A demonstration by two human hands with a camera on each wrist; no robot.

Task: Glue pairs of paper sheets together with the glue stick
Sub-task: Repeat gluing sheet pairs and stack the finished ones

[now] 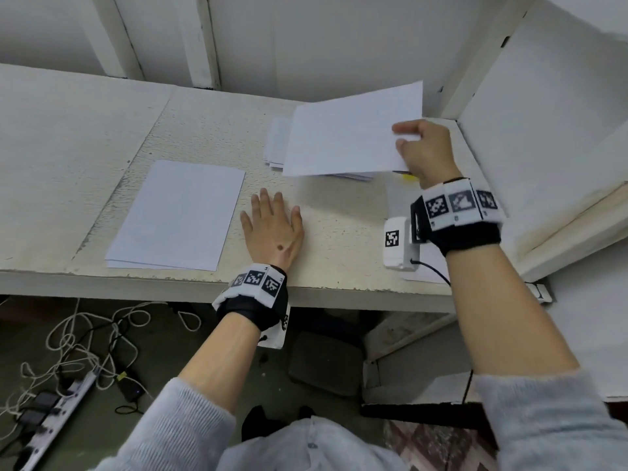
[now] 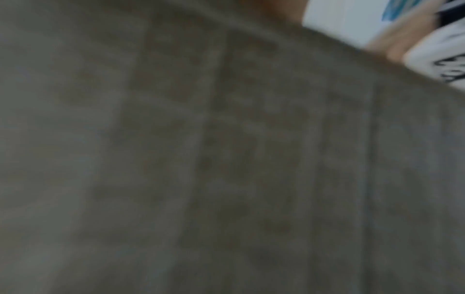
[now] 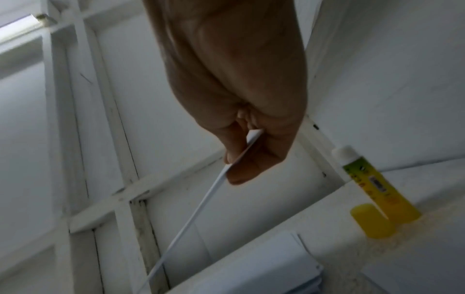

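Observation:
My right hand (image 1: 413, 144) pinches the right edge of a white paper sheet (image 1: 350, 130) and holds it lifted above a stack of white sheets (image 1: 277, 144) at the back right of the table. The right wrist view shows the sheet (image 3: 198, 210) edge-on between thumb and fingers (image 3: 251, 163). A yellow-green glue stick (image 3: 372, 183) stands uncapped on the table, its yellow cap (image 3: 372, 220) beside it. My left hand (image 1: 272, 222) lies flat on the table, fingers straight, just right of another white sheet (image 1: 176, 215). The left wrist view is dark and blurred.
The white table (image 1: 85, 130) is boxed in by white panels behind and to the right (image 1: 543, 96). A small white tagged device (image 1: 396, 243) with a cable lies near the front edge. Cables and a power strip (image 1: 61, 402) lie on the floor below.

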